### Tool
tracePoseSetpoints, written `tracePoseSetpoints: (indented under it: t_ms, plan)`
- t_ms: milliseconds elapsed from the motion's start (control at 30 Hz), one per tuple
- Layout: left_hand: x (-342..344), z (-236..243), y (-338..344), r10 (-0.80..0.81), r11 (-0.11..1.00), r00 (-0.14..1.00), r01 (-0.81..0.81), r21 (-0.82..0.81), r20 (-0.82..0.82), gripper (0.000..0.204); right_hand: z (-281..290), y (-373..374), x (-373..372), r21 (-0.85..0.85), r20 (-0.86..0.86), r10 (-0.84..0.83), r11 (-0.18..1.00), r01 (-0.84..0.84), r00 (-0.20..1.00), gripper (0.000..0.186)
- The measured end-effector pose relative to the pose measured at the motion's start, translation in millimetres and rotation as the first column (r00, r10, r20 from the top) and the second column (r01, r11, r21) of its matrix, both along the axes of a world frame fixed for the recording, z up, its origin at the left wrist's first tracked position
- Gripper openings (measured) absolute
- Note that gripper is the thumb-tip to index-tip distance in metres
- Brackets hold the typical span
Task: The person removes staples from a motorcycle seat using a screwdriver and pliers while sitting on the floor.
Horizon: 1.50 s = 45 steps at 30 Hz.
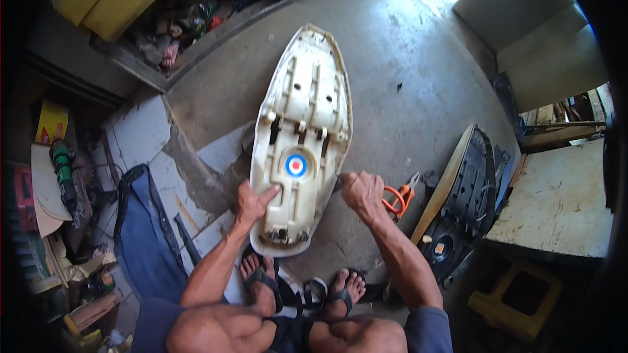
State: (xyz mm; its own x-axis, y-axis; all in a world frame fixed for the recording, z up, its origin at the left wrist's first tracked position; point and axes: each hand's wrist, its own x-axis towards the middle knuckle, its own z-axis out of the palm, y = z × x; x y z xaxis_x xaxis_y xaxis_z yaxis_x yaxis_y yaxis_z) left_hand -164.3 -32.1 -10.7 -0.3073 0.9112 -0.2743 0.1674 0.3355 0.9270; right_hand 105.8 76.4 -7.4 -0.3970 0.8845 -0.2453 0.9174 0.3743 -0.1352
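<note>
A long cream plastic motorcycle seat base [318, 108] stands in front of me, its ribbed underside facing me and a round blue, white and red sticker near its middle. My left hand [254, 201] grips its left edge, the thumb lying over the underside. Beside the right edge, my right hand [362, 191] is closed in a fist; a small dark bit shows at its knuckles, but what it holds cannot be made out. Just right of that fist, pliers with orange handles [400, 201] lie on the floor.
Another seat [466, 189] with a black underside leans at the right, near a worn pale board [556, 202]. Dark blue seat cover material [147, 222] lies at the left. A green power tool [63, 170] rests on the left shelf. My sandalled feet are below the seat base.
</note>
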Motion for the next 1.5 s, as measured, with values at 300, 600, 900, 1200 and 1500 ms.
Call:
tracePoseSetpoints:
  t_ms: [300, 600, 900, 1200, 1500]
  plan:
    - [-2, 4, -2, -0.016, 1.000, 0.997, 0.015, 0.011, 0.071, 0.035, -1, 3, 7, -0.557, -0.095, -0.495, 0.745, 0.366, 0.864, 0.025]
    - [8, 1, -5, 0.013, 0.999, 1.000, -0.012, 0.050, -0.007, 0.038, -3, 12, -8, 0.056, 0.064, 0.000, 0.998, -0.003, 0.998, 0.022]
    - [2, -2, -8, 0.007, 1.000, 0.999, -0.008, 0.018, 0.046, 0.036, -1, 18, 14, -0.200, -0.109, -0.204, 0.963, 0.179, 0.973, 0.030]
    - [4, 20, 9, -0.014, 0.993, 1.000, 0.015, -0.114, 0.012, 0.035, -7, 28, 6, -0.163, -0.109, -0.169, 0.975, 0.150, 0.980, 0.032]
    - [-1, 1, -2, -0.001, 0.999, 0.999, 0.002, -0.032, 0.038, 0.038, 13, 46, -2, -0.109, 0.085, -0.115, 0.986, 0.124, 0.990, 0.025]
